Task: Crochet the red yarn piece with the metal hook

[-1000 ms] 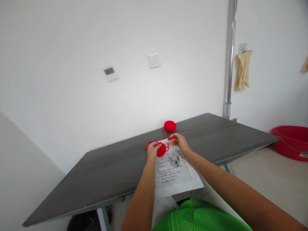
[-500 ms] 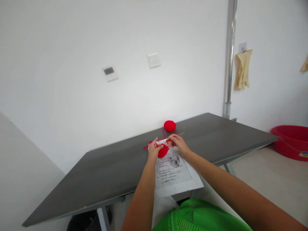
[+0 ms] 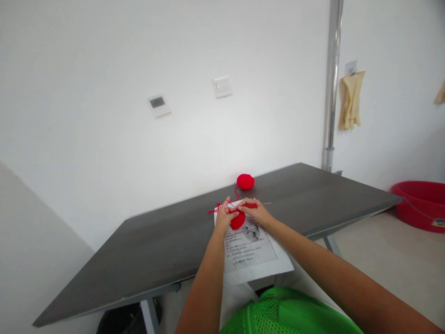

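Note:
My left hand (image 3: 224, 215) pinches the edge of a small round red crochet piece (image 3: 238, 221), with red yarn looped over its raised fingers. Closed around the red handle of a crochet hook (image 3: 253, 205), my right hand (image 3: 256, 211) meets the upper edge of the piece; the hook's thin metal shaft points out to the right. Whether the hook's working tip sits in a stitch is too small to tell. A strand runs back to a red ball of yarn (image 3: 245, 182). Beneath both hands lies a printed sheet of paper (image 3: 253, 260).
The dark grey table (image 3: 167, 246) stands against a white wall. To the right, a red tub (image 3: 420, 204) is on the floor and a pale yellow glove (image 3: 352, 101) hangs beside a metal pole (image 3: 334, 93). Something black (image 3: 121, 320) is under the table's left side.
My right hand has turned and come down closer to the left thumb, and the hook's shaft lies flatter. The crochet piece has shifted slightly right. The yarn ball has stayed put.

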`<control>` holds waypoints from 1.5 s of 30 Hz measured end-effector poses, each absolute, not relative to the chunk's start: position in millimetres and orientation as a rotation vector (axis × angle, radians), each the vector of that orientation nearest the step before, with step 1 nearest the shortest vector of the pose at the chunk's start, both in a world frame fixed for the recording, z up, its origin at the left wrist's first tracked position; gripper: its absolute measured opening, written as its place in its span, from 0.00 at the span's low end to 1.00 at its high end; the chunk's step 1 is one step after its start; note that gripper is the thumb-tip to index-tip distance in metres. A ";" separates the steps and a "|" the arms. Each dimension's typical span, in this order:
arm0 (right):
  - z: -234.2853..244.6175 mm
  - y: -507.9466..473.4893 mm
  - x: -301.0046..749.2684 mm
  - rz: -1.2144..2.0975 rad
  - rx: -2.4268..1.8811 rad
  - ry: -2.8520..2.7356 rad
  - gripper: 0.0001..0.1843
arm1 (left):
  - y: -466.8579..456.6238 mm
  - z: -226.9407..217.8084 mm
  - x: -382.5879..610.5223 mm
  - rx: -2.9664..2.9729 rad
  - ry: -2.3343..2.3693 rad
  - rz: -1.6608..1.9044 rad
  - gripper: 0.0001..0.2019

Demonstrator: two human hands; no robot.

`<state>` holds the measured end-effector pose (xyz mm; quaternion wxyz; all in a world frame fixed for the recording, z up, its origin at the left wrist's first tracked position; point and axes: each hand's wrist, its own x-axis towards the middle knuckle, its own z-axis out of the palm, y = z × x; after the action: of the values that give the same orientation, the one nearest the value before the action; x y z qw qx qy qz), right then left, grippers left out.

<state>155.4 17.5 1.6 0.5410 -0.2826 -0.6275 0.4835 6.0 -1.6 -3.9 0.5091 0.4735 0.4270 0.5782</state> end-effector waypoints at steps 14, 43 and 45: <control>7.3 19.2 157.7 1.242 -0.711 -1.362 0.08 | 5.1 -6.7 1.6 1.065 1.077 1.501 0.32; 2.4 20.8 155.6 1.077 -0.718 -1.534 0.06 | 5.6 -5.3 2.1 1.208 1.146 1.557 0.28; 1.4 21.1 154.9 1.075 -0.712 -1.549 0.06 | 5.3 -4.8 2.4 1.246 1.162 1.569 0.28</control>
<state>154.9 21.1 1.4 0.5340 -0.2987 -0.6498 0.4509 2.4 5.3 -4.8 0.4011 0.4929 0.4596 0.6204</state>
